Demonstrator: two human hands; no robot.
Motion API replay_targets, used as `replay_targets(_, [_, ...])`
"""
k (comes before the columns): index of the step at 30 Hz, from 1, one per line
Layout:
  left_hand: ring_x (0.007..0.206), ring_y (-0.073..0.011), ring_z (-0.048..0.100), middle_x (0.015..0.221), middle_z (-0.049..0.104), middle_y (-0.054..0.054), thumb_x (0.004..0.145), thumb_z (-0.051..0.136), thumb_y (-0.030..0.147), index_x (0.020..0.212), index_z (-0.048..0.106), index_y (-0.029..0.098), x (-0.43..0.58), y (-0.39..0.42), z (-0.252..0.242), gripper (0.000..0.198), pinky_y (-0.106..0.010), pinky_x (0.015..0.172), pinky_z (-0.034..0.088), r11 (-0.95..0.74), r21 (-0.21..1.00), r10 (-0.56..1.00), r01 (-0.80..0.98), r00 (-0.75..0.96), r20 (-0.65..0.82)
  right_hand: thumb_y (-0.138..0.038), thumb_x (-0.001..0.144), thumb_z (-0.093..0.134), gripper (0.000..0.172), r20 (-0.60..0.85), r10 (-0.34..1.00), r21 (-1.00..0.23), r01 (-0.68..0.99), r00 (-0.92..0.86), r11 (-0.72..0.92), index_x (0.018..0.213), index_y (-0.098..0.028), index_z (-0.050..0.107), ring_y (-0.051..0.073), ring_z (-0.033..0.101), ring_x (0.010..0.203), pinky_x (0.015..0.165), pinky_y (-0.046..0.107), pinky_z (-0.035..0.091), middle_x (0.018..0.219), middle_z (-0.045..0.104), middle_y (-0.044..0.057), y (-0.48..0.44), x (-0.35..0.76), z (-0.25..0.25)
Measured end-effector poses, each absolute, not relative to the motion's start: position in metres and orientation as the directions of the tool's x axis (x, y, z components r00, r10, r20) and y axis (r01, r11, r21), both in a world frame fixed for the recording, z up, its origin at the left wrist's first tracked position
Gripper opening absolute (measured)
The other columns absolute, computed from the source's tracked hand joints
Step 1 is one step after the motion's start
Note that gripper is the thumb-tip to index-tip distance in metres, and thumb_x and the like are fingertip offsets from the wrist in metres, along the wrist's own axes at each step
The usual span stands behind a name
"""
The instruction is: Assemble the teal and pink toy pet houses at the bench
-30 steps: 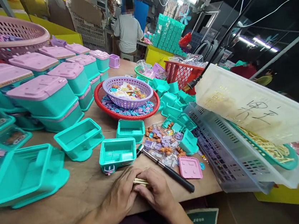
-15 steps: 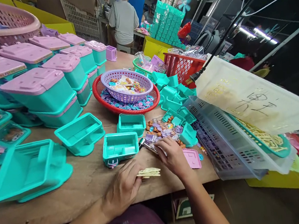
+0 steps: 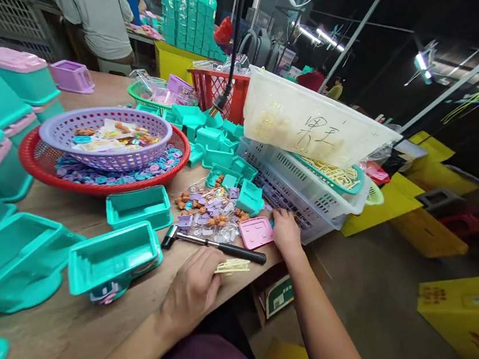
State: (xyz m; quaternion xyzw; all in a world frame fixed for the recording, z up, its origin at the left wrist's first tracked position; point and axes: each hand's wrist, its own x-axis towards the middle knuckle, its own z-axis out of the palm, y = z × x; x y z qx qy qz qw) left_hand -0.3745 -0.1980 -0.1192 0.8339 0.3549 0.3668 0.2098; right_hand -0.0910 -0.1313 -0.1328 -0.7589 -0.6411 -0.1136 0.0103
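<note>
- By the left hand [image 3: 199, 279], a bunch of thin, pale yellow, plastic-looking sticks [image 3: 232, 266] is gripped, long ends pointed right.
- A flat, square, pink plastic plate [image 3: 256, 233] is placed just beside the right hand [image 3: 286, 229], the nearer one.
- Whether anything is gripped there cannot be told.
- The sticks' other ends are hidden by the left hand.

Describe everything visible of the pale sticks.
The pale sticks are thin, cream-yellow and plastic-looking, bunched roughly side by side. The left hand grips them between thumb and fingers, hiding one end; the free ends point right in the view. They look nearly level, near the front edge of the table, close to the hammer. Their number is unclear.
</note>
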Motion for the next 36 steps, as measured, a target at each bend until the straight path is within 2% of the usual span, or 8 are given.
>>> replay_targets(4, [0.087, -0.0221, 0.055, 0.089, 0.06, -0.008, 0.082, 0.04, 0.0, 0.093, 0.055, 0.015, -0.341, -0.18, -0.114, 0.024, -0.036, 0.077, 0.047, -0.712, 0.565, 0.69, 0.417, 0.562, 0.456, -0.013, 0.096, 0.035, 0.035, 0.152, 0.974, 0.222, 0.955, 0.166, -0.197, 0.118, -0.016, 0.061, 0.024, 0.058, 0.105, 0.071, 0.028, 0.051, 0.115, 0.058, 0.015, -0.133, -0.094, -0.132])
replay_targets(8, [0.085, -0.0213, 0.052, 0.09, 0.06, -0.008, 0.082, 0.041, 0.001, 0.09, 0.054, 0.016, -0.318, -0.168, -0.115, 0.021, -0.034, 0.075, 0.045, -0.747, 0.519, 0.651, 0.416, 0.618, 0.441, -0.012, 0.096, 0.033, 0.034, 0.111, 0.982, 0.293, 0.939, 0.152, -0.179, 0.113, -0.014, 0.062, 0.022, 0.067, 0.084, 0.059, 0.027, 0.051, 0.108, 0.059, 0.015, -0.131, -0.085, -0.132])
replay_targets(11, [0.084, -0.0204, 0.052, 0.09, 0.06, -0.007, 0.082, 0.043, 0.002, 0.089, 0.053, 0.017, -0.307, -0.166, -0.119, 0.019, -0.033, 0.074, 0.044, -0.758, 0.5, 0.637, 0.418, 0.64, 0.43, -0.009, 0.094, 0.033, 0.033, 0.058, 0.995, 0.328, 0.939, 0.086, -0.1, 0.105, -0.009, 0.064, 0.019, 0.069, 0.076, 0.061, 0.027, 0.052, 0.103, 0.06, 0.016, -0.123, -0.077, -0.133])
replay_targets(16, [0.085, -0.0204, 0.053, 0.089, 0.06, -0.007, 0.081, 0.044, 0.003, 0.09, 0.053, 0.017, -0.301, -0.169, -0.127, 0.019, -0.032, 0.075, 0.045, -0.744, 0.514, 0.652, 0.427, 0.632, 0.419, -0.005, 0.092, 0.033, 0.035, -0.018, 0.999, 0.348, 0.936, -0.05, 0.053, 0.101, -0.005, 0.067, 0.022, 0.07, 0.081, 0.064, 0.027, 0.052, 0.098, 0.062, 0.018, -0.111, -0.072, -0.134])
replay_targets(20, [0.086, -0.0202, 0.055, 0.092, 0.061, -0.007, 0.081, 0.045, 0.003, 0.093, 0.054, 0.017, -0.308, -0.174, -0.125, 0.021, -0.032, 0.075, 0.046, -0.736, 0.544, 0.659, 0.402, 0.61, 0.441, -0.006, 0.093, 0.034, 0.034, -0.035, 0.996, 0.36, 0.929, -0.081, 0.088, 0.099, -0.008, 0.067, 0.02, 0.069, 0.082, 0.065, 0.026, 0.052, 0.103, 0.062, 0.017, -0.119, -0.067, -0.134])
replay_targets(23, [0.085, -0.0188, 0.055, 0.093, 0.061, -0.006, 0.082, 0.044, 0.002, 0.097, 0.054, 0.018, -0.316, -0.178, -0.123, 0.025, -0.031, 0.075, 0.047, -0.727, 0.57, 0.666, 0.382, 0.593, 0.452, -0.012, 0.096, 0.033, 0.033, -0.01, 0.999, 0.371, 0.927, -0.052, 0.052, 0.106, -0.014, 0.064, 0.02, 0.068, 0.089, 0.067, 0.025, 0.051, 0.11, 0.061, 0.015, -0.134, -0.063, -0.134])
replay_targets(29, [0.083, -0.0184, 0.057, 0.09, 0.062, -0.005, 0.082, 0.043, 0.001, 0.096, 0.055, 0.018, -0.322, -0.18, -0.123, 0.025, -0.032, 0.077, 0.048, -0.737, 0.574, 0.648, 0.357, 0.614, 0.45, -0.017, 0.098, 0.029, 0.042, 0.027, 0.999, 0.395, 0.918, 0.034, -0.042, 0.135, -0.023, 0.047, 0.02, 0.07, 0.074, 0.058, 0.028, 0.05, 0.107, 0.063, 0.013, -0.137, -0.065, -0.133])
replay_targets(36, [0.084, -0.0183, 0.057, 0.089, 0.061, -0.004, 0.08, 0.044, 0.001, 0.101, 0.055, 0.02, -0.32, -0.179, -0.122, 0.03, -0.031, 0.077, 0.049, -0.722, 0.585, 0.666, 0.369, 0.597, 0.446, -0.008, 0.095, 0.031, 0.035, -0.003, 0.999, 0.408, 0.912, -0.039, 0.036, 0.101, -0.009, 0.065, 0.022, 0.069, 0.086, 0.066, 0.027, 0.051, 0.096, 0.064, 0.017, -0.107, -0.073, -0.137])
